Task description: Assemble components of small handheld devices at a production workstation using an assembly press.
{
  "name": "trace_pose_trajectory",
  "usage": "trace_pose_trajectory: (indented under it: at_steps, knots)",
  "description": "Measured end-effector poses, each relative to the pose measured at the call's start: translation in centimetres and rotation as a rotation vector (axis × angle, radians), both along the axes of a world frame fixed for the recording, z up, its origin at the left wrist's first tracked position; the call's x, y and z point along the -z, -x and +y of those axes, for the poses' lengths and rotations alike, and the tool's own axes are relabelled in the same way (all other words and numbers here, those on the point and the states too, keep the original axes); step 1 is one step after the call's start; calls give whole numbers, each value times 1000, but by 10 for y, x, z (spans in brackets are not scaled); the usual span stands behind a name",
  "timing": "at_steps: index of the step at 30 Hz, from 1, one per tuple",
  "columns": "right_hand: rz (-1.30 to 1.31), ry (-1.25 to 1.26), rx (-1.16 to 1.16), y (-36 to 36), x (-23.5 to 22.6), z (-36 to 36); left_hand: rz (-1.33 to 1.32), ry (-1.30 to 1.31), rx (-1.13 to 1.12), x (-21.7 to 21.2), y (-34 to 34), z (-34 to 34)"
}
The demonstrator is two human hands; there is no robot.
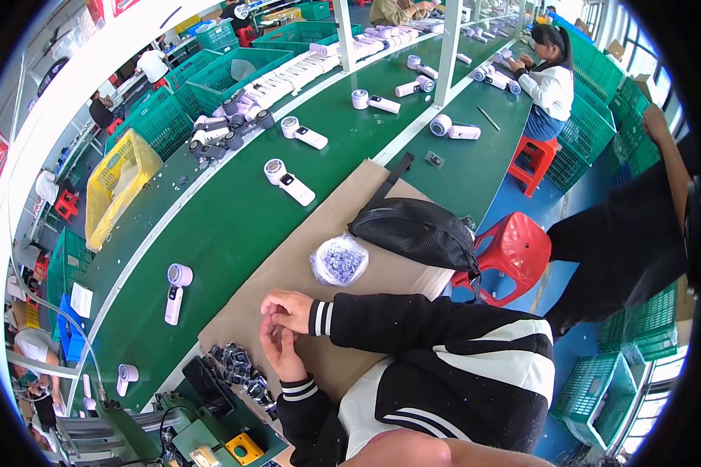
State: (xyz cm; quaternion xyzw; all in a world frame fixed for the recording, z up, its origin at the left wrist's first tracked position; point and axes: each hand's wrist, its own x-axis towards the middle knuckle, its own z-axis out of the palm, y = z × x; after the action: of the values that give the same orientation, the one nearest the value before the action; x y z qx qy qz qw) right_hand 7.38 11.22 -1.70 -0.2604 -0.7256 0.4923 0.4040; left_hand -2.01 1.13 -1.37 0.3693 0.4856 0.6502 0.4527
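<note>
My right hand [290,310] and my left hand [283,356] meet above the brown cardboard sheet [331,315]. Their fingers are bent together at the tips, and anything between them is hidden or too small to make out. Just beyond the right hand sits a clear plastic bag [339,260] full of small lilac parts. Beside my left hand lies a pile of small dark, shiny parts [241,372], with a black phone-like slab [208,385] at its edge.
Several lilac handheld fans [290,183] lie along the green conveyor belt [218,237]. A black bag [417,229] rests on the cardboard near a red stool [516,257]. A yellow button box [244,449] stands at the lower left. One person [549,78] sits farther along; another [639,233] stands at right.
</note>
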Motion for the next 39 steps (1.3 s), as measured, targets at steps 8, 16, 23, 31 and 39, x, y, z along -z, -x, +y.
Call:
trace_pose_trajectory:
  at_steps: [8, 16, 23, 31, 39]
  knots:
    - [7, -9, 61, 2, 3, -2, -25, -10, -32, 1, 0, -1]
    - [15, 201, 12, 4, 0, -5, -10, -66, -75, 5, 1, 1]
    - [60, 274, -26, 10, 10, -2, -46, -54, -85, 0, 3, -2]
    - [110, 345, -50, 12, 4, -5, -40, -46, -32, 1, 5, -4]
    - [72, 323, -49, 9, 6, -2, -75, -60, -9, 0, 1, -4]
